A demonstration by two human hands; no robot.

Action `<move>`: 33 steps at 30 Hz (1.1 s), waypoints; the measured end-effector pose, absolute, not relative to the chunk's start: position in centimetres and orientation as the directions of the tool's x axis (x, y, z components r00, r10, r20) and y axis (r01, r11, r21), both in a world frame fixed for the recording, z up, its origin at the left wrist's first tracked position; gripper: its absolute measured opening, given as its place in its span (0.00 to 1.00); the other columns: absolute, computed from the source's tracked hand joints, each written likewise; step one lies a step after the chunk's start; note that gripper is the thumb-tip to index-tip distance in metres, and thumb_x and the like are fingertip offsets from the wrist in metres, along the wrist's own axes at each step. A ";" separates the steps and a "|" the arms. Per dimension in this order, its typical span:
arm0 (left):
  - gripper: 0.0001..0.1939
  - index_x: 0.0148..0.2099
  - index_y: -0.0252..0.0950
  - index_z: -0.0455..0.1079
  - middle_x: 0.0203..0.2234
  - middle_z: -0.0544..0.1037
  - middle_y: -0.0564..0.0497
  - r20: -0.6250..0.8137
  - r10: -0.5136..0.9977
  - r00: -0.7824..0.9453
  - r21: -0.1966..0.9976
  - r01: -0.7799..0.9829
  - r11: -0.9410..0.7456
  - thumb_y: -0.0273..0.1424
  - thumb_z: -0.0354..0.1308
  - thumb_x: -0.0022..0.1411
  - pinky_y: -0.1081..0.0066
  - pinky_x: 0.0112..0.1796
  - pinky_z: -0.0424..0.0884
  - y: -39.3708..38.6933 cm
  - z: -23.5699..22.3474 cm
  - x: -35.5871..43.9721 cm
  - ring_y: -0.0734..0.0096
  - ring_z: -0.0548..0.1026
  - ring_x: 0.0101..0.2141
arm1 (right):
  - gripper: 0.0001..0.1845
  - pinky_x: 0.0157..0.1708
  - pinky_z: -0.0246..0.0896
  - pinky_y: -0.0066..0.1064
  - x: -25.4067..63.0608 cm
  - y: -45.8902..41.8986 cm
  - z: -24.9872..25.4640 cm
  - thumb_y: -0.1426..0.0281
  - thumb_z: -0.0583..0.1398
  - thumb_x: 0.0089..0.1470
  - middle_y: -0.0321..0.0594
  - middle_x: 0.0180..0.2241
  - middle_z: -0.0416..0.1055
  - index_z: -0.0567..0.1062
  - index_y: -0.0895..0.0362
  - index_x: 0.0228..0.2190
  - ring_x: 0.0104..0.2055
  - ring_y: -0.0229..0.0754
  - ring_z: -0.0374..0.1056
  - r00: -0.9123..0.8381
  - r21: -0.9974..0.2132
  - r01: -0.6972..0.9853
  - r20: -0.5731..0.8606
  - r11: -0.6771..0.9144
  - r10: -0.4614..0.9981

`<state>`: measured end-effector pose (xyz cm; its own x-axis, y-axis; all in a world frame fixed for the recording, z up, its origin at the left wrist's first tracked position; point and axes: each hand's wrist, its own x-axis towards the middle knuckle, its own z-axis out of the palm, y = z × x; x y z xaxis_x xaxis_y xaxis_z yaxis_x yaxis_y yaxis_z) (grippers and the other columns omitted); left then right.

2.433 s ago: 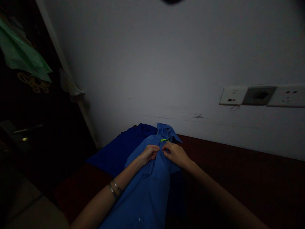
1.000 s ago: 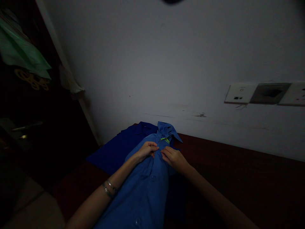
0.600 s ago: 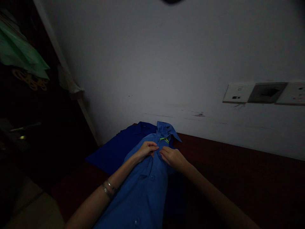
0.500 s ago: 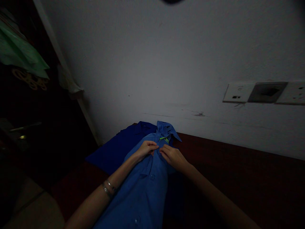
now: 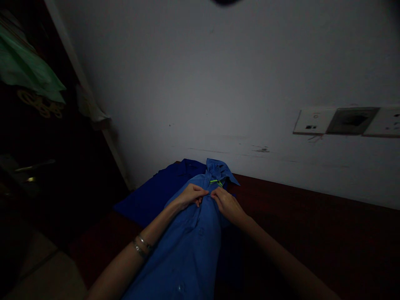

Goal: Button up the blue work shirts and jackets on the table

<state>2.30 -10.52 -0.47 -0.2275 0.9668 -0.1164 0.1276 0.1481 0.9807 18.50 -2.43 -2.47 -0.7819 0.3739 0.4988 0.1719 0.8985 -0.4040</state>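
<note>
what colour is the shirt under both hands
Medium blue; the shirt shows in the head view, the only one given.

From where I stand: two silvery bracelets (image 5: pixel 138 248), side by side, elbow-ward of left hand (image 5: pixel 190 195); forearms (image 5: pixel 275 250) bare.

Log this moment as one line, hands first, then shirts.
left hand: pinching front of lighter blue shirt | right hand: pinching same front, close beside left | darker blue shirt: partly under lighter one, showing at left
</note>
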 end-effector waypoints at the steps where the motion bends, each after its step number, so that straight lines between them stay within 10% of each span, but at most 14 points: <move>1: 0.15 0.22 0.29 0.68 0.11 0.66 0.56 -0.118 0.966 -0.230 0.977 0.147 0.155 0.38 0.62 0.46 0.79 0.15 0.61 -10.5 -0.5 2.3 0.81 0.63 0.12 | 0.09 0.37 0.59 0.28 18.5 -2.6 -2.4 0.73 0.47 0.58 0.40 0.33 0.66 0.67 0.58 0.33 0.37 0.38 0.64 -0.787 -0.381 0.192 0.491 0.904 0.374; 12: 0.09 0.23 0.29 0.68 0.10 0.66 0.57 -0.122 0.949 -0.289 0.989 0.049 0.142 0.31 0.59 0.49 0.80 0.15 0.61 -10.2 -1.0 2.7 0.83 0.62 0.11 | 0.10 0.28 0.57 0.25 18.5 -3.1 -2.2 0.75 0.45 0.58 0.44 0.36 0.65 0.65 0.59 0.35 0.38 0.40 0.63 -0.844 -0.113 0.316 0.421 0.942 0.333; 21: 0.11 0.23 0.29 0.69 0.09 0.65 0.57 -0.067 0.953 -0.295 0.991 0.091 0.098 0.33 0.59 0.49 0.80 0.14 0.55 -10.4 -0.5 3.1 0.83 0.60 0.10 | 0.10 0.30 0.58 0.25 18.5 -3.2 -2.2 0.72 0.45 0.60 0.41 0.34 0.67 0.65 0.57 0.34 0.35 0.38 0.65 -0.780 -0.251 0.305 0.487 0.918 0.393; 33: 0.13 0.19 0.31 0.65 0.07 0.62 0.58 -0.027 0.928 -0.373 0.996 0.068 0.057 0.35 0.59 0.49 0.79 0.13 0.50 -10.4 -0.5 4.1 0.84 0.57 0.09 | 0.09 0.23 0.58 0.26 18.4 -3.5 -1.9 0.74 0.47 0.57 0.45 0.36 0.66 0.66 0.57 0.34 0.37 0.42 0.64 -0.814 -0.066 0.363 0.462 0.929 0.351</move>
<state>4.06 -10.42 -0.53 -0.3728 0.9275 -0.0272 0.0681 0.0566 0.9961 18.37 -3.50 -1.89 -0.8144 0.3513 0.4620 0.3633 0.9293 -0.0662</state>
